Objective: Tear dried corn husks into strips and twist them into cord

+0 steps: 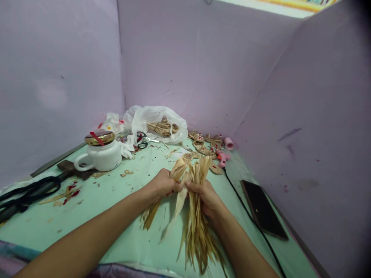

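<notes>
Plainly, the larger bundle of dry husk strips comes nearest, its frayed ends hanging over the green tabletop towards the patterned cloth at the near edge. The right hand is closed around its upper part, thumb across the front. Just beside it, the left hand grips a smaller bundle of husk, whose lower ends show beneath the wrist. Between the 2 hands a pale husk strip slants down to the left, its top at the fingertips; I cannot tell which hand pinches it.

To the right lies a dark phone, with a black cord running past its left side up to a pink glue gun. Over on the left is a hammer with dark cord about its handle, and red and straw-coloured scraps beside it. A little farther, a white mug wears a gold lid with 1 red strip on top.

Beyond stand several woven pieces, black-handled scissors and a white plastic bag holding more husk, all before the lilac wall.
</notes>
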`<state>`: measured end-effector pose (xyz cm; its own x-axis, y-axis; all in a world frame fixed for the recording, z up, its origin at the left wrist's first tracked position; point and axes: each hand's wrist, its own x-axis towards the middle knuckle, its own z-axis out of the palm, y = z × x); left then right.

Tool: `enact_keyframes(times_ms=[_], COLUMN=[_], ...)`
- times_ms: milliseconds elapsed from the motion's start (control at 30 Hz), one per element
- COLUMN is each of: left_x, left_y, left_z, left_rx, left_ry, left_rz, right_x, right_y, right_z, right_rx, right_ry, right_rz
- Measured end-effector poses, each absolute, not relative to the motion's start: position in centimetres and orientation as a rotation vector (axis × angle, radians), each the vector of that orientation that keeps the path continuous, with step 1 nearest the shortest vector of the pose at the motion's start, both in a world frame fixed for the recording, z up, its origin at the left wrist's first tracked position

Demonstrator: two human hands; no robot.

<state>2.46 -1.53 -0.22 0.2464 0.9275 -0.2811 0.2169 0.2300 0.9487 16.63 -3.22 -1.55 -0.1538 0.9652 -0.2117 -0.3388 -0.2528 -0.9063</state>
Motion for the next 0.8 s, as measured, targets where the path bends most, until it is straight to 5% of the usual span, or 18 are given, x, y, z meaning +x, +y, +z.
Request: enact_keyframes(times_ms=[567, 800], left_x=[3.4, 2.9], left_y=[-1.8, -1.3], left_z=[-1.1, -1.2], left_rx=[1.249, 1.09], left_ry=[1.262, 1.172], left_rz=[0.823, 0.79], right_x=[16.0, 16.7], right_y=[-3.0, -2.9], right_z=[-2.5, -1.9], right_rx=[-1.253, -1.039], right_ry=[-1.057, -0.936], right_rz=[1.301, 1.571])
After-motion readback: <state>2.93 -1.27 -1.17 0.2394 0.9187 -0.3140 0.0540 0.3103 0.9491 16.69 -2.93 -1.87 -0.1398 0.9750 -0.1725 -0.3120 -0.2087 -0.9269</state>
